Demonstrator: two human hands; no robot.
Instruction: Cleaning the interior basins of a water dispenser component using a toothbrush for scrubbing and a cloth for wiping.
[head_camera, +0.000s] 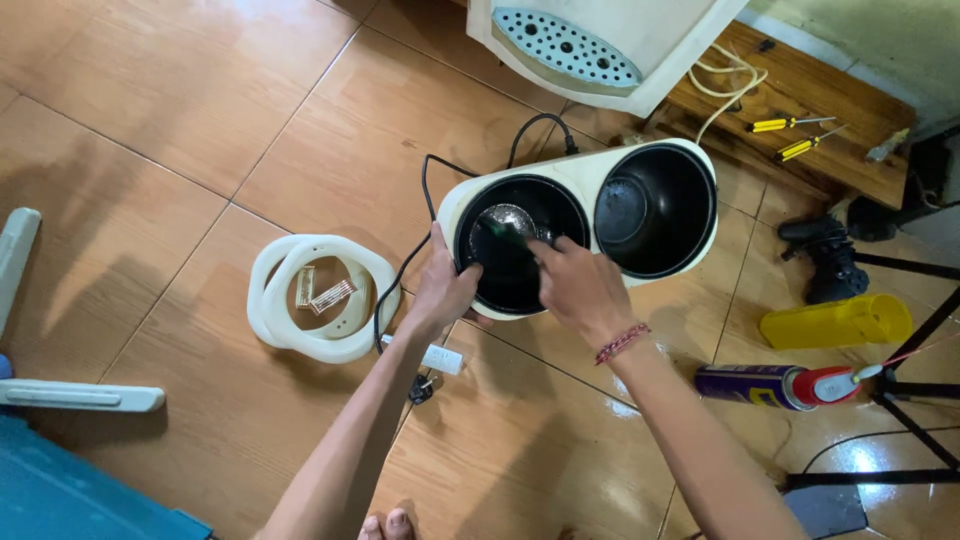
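The left hand (443, 287) is closed over the near left rim of a cream-white oval cooker body (585, 180) lying on the brown tiled floor (200, 110), fingers curled around the edge and thumb against the outer wall. The right hand (578, 288) reaches into the cooker's left black well (510, 275), its fingers pinched on a slim green-handled tool (506, 229) whose tip sits at the shiny round metal plate (508, 218) in the well's far side. Just right of that well is the cooker's open lid with a black inner bowl surface (660, 210). A black power cord (425, 195) loops from the far side of the cooker round to the left and down to a plug (420, 388) near the left forearm. Left of the cord lies a white plastic ring frame (325, 345). To the right, near the forearm, lie a purple spray can with a red cap (770, 386) and a yellow plastic container (835, 322). Far right, two yellow-handled screwdrivers (790, 136) rest on a wooden board (800, 90).
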